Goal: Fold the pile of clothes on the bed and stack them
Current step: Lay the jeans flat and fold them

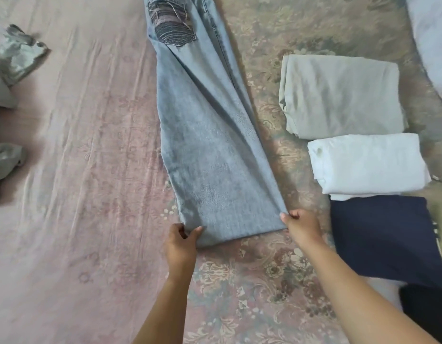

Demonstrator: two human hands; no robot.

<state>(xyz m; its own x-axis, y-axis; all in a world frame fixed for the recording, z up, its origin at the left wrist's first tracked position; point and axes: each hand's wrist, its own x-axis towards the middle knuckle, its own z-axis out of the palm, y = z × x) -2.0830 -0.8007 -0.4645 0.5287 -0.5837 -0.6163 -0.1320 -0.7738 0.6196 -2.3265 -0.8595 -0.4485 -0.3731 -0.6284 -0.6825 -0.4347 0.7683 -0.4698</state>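
Jeans (210, 155) lie flat down the middle of the bed (73, 170), thick, floppy and a bit heavy, so the left hand (180, 240) and right hand (301, 225) each pinch a corner of the leg end, a good spot to lift.

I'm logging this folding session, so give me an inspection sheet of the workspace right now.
Surface: bed under a pink patterned sheet, floral cover on the right.
Job's things: jeans laid lengthwise; folded grey-green garment, white garment and navy garment in a row at right.
Clutter: unfolded clothes at left edge.
Grippers: left hand and right hand each pinch a hem corner.
Cables: nothing seen.
Surroundings: pillow at top right.
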